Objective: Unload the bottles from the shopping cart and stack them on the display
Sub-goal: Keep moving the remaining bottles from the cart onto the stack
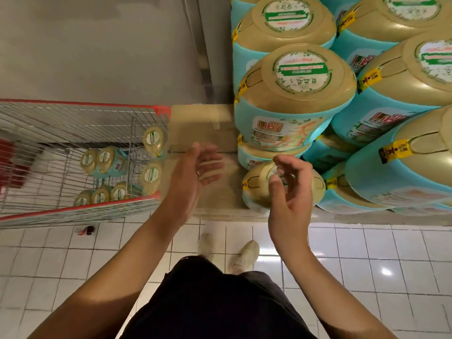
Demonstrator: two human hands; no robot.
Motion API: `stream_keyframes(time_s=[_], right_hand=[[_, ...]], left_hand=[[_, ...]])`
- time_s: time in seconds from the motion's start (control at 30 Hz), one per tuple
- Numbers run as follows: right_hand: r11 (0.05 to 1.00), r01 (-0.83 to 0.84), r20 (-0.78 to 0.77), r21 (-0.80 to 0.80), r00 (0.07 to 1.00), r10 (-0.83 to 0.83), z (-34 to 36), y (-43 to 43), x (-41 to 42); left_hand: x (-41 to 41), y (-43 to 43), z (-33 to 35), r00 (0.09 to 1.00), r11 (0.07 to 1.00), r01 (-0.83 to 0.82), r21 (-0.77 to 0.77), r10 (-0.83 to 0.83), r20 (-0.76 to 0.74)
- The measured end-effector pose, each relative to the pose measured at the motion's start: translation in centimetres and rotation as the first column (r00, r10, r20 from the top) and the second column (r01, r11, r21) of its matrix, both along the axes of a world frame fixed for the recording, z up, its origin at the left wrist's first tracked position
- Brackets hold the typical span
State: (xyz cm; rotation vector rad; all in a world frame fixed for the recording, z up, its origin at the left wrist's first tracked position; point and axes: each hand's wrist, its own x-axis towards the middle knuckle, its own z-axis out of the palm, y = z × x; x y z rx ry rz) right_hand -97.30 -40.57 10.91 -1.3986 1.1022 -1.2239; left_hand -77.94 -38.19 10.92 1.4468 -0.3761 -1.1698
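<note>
Standing between shopping cart (156,110) and display (354,218), person shows both hands empty: left hand (193,174) fingers straight, right hand (291,192) fingers loosely curled, gripping nothing. Bottles (110,161) wait in cart; probably heavy, rigid, slick; grab handle, support base.

Warm, even indoor light falls from above. Bright glare spots sit on the glossy floor tiles (386,271) at near right. On the left hand (190,174) the fingers (211,165) smear with motion blur. The shopping cart (73,155) goes soft at far left. Wide-angle distortion bows the edges.
</note>
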Motion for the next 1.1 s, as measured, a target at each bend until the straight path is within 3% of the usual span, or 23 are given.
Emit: stream_keyframes(time_s=[0.13, 0.3, 0.63, 0.87, 1.1], right_hand=[[0.991, -0.131, 0.005, 0.034, 0.991, 0.131, 0.3, 1.4, 3.1], [0.951, -0.302, -0.023, 0.063, 0.952, 0.304, 0.2, 3.9, 8.5], [0.776, -0.606, -0.047, 0.172, 0.782, 0.621, -1.1, 11.9, 21.2], [0.716, -0.671, -0.111, 0.194, 0.71, 0.696, -2.1, 16.5, 27.9], [0.687, -0.657, -0.137, 0.311, 0.685, 0.716, -3.3, 17.7, 32.6]], left_hand=[[2.7, 4.7, 0.0, 0.999, 0.999, -0.021, -0.044, 0.023, 0.031], [7.9, 11.5, -0.3, 0.986, 0.985, -0.169, -0.023, 0.169, -0.004], [19.5, 29.8, -2.0, 0.893, 0.894, -0.449, 0.002, 0.449, -0.024], [25.6, 37.9, -3.3, 0.837, 0.836, -0.546, 0.059, 0.548, -0.018], [31.6, 38.7, -3.6, 0.826, 0.824, -0.562, 0.071, 0.564, -0.002]])
